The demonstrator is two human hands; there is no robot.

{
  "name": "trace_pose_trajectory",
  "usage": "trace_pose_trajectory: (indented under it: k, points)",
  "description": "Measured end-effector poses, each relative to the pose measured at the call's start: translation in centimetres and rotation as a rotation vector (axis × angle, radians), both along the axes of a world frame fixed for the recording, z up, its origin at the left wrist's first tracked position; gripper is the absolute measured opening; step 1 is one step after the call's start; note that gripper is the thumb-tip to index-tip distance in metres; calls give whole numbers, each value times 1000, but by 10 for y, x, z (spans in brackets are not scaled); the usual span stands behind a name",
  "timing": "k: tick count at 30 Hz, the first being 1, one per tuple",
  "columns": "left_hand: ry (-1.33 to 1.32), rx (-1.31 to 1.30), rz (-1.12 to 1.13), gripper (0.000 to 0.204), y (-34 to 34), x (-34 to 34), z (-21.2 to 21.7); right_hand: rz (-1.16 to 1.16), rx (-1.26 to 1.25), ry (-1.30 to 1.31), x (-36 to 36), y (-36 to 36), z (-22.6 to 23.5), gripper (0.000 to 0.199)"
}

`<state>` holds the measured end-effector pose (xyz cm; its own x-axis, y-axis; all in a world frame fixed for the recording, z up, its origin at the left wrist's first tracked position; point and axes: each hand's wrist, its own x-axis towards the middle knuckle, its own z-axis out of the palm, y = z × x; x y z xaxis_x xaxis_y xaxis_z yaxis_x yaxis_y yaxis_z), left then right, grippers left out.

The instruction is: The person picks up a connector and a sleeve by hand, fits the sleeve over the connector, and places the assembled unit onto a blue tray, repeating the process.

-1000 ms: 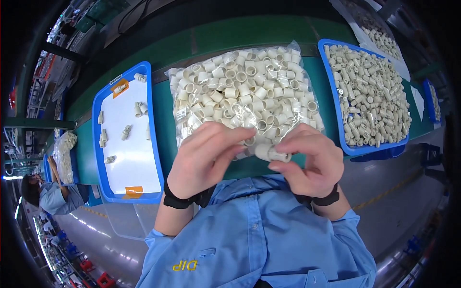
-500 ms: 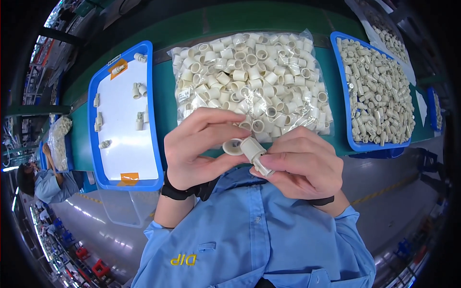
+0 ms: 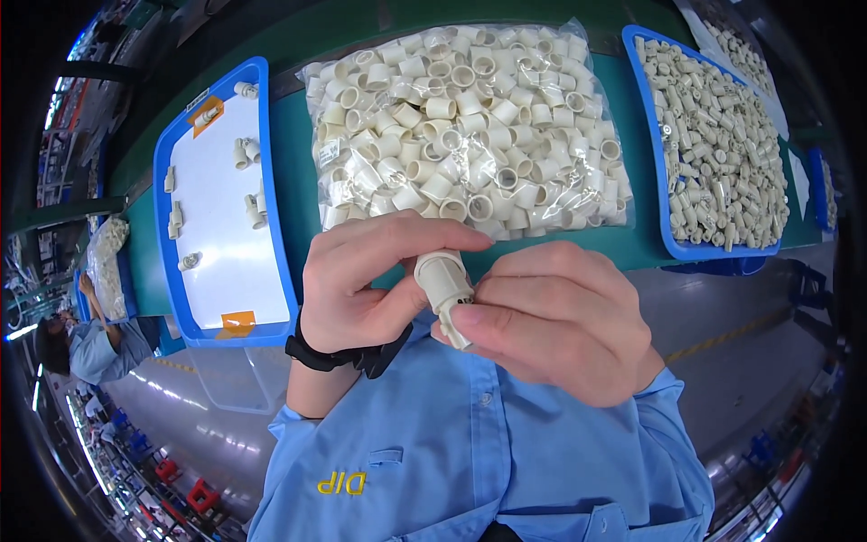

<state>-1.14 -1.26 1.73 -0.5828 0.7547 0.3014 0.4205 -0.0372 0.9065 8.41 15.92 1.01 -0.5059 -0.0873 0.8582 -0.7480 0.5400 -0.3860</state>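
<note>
Between my two hands is a white plastic connector (image 3: pixel 446 287), tilted, with a wider ring-like collar (image 3: pixel 440 264) around its upper end. My left hand (image 3: pixel 366 280), with a black band at the wrist, closes its thumb and index finger on the collar. The connector's narrower lower end is pinched by the thumb and fingers of my right hand (image 3: pixel 560 316). Just beyond my hands lies a clear plastic bag (image 3: pixel 612 194) full of short white plastic sleeves (image 3: pixel 462 76). My fingers hide part of the joint between collar and connector.
At left, a blue tray (image 3: pixel 287 298) lined with white paper holds several assembled white connectors (image 3: pixel 256 210). A second blue tray (image 3: pixel 666 203) at right is heaped with connector bodies (image 3: pixel 722 144). Both stand on the green bench (image 3: pixel 298 154). Another person (image 3: pixel 99 348) works at far left.
The collar, held apart and tipped beside the connector before, now sits around the connector's upper end. Both hands have come closer together, and the connector has shifted left. The trays and bag appear higher in view.
</note>
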Motion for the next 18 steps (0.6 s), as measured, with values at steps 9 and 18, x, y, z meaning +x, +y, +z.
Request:
trace_pose_trajectory:
  k: [9, 18]
  points:
    - [211, -15, 36, 32, 6, -3, 2, -119, 87, -22, 3, 0, 9, 39]
    - [308, -27, 36, 27, 7, -3, 4, -47, -28, -227, 2, 7, 17, 33]
